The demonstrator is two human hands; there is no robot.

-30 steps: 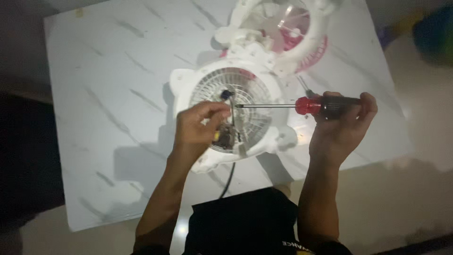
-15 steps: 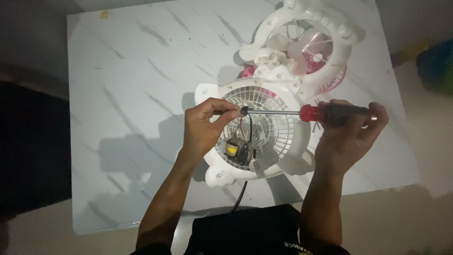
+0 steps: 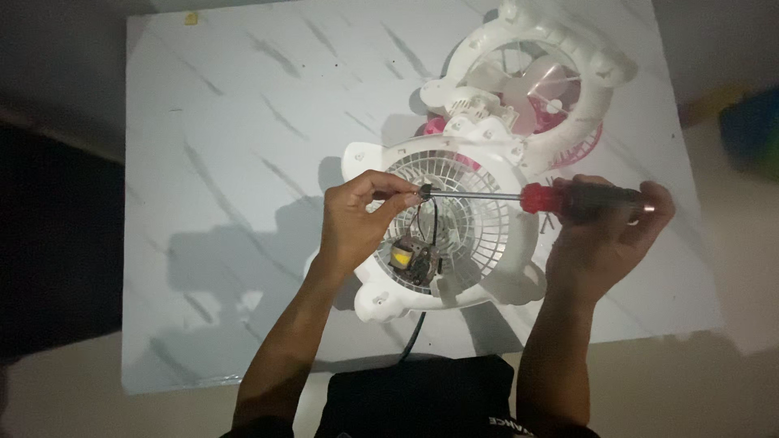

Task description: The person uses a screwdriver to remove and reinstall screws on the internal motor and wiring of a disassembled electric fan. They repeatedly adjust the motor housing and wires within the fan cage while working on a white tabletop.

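A white round fan housing (image 3: 487, 268) with a ribbed grille lies on the marble-patterned table (image 3: 243, 162). A small motor with a yellow part (image 3: 412, 259) sits on the grille, with black wires running up from it. My right hand (image 3: 604, 235) grips the red and dark handle of a screwdriver (image 3: 560, 197), its shaft lying level and pointing left. My left hand (image 3: 357, 221) pinches a small black part (image 3: 423, 191) at the screwdriver's tip, above the grille.
A second white fan frame with pale pink blades (image 3: 535, 89) rests against the housing at the back right. A black cable (image 3: 412, 337) runs off the table's near edge. A small yellow bit (image 3: 191, 18) lies at the far left corner.
The view has shifted slightly; both hands and the screwdriver keep the same hold at the small black part, with the tip still at my left fingers.
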